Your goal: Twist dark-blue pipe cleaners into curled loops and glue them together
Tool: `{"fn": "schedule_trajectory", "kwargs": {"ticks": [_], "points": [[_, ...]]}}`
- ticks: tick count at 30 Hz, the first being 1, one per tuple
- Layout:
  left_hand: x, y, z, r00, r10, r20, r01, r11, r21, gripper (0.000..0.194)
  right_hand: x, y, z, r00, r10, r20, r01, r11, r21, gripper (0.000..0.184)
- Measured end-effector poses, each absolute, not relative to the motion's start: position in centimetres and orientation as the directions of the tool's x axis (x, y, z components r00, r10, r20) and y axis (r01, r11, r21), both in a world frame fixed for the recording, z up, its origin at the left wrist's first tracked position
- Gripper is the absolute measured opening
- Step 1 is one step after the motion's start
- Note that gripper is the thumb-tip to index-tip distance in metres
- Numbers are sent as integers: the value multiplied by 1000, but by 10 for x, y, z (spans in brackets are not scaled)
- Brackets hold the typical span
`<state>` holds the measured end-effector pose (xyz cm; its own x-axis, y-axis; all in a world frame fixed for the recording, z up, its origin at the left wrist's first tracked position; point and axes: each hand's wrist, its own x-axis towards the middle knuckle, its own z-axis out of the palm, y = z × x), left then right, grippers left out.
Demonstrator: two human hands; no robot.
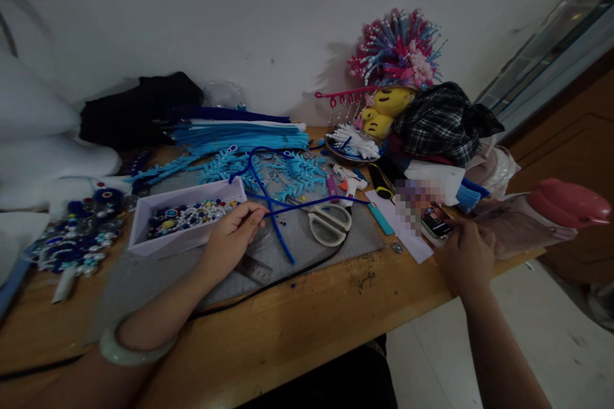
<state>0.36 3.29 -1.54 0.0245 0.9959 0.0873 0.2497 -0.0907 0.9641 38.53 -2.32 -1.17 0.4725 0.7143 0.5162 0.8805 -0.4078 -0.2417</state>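
Observation:
Dark blue pipe cleaners (282, 239) cross one another in front of my left hand (242, 230), which pinches them between thumb and fingertips. One long stem reaches right past the scissors; another bends up in a loop. My right hand (467, 252) is at the near right edge of a phone (435, 222), its fingers loosely bent and apart, with nothing visible in them. Whether a fingertip touches the phone is hard to see. Beside my left hand stands a white box (185, 239) of mixed beads. White-handled scissors (330, 223) lie on the grey mat (307, 271).
Light blue pipe cleaner branches (302, 172) and a stem bundle (240, 135) lie behind. A glue gun (349, 180), a turquoise lighter-like stick (380, 218) and a pink-lidded bottle (542, 220) stand or lie rightward. Bagged beads (79, 239) sit left. A black cable (268, 287) crosses the front.

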Motion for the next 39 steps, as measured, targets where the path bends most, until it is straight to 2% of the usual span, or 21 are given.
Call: {"fn": "schedule_trajectory", "kwargs": {"ticks": [8, 16, 18, 21, 25, 29, 33, 36, 39], "points": [[3, 33, -16, 36, 996, 82, 241, -89, 966, 18, 384, -24, -10, 488, 721, 491, 872, -428, -238, 27], [3, 34, -17, 26, 996, 80, 252, -84, 964, 19, 378, -36, -3, 426, 590, 686, 904, -315, -290, 26], [3, 34, -18, 28, 996, 84, 244, -88, 966, 19, 367, -38, 2, 353, 590, 726, 936, -223, -273, 24], [3, 34, -19, 29, 996, 87, 238, -92, 967, 19, 330, -31, 11, 91, 688, 720, 976, 83, -203, 20], [4, 33, -17, 14, 995, 95, 214, -96, 972, 18, 251, -3, 19, -270, 778, 567, 883, 434, -176, 20], [6, 30, -12, -2, 995, 103, 202, -100, 974, 16, 182, 28, 16, -556, 693, 459, 734, 668, -120, 25], [7, 28, -10, 11, 995, 103, 179, -103, 978, 15, 161, 44, 3, -651, 636, 413, 679, 732, -58, 25], [8, 28, -12, 99, 993, 70, 157, -85, 984, 17, 169, 45, -4, -654, 643, 399, 670, 737, -91, 27], [9, 28, -11, 221, 975, -25, 119, -2, 993, 19, 179, 44, -4, -636, 633, 440, 655, 745, -126, 28]]}}
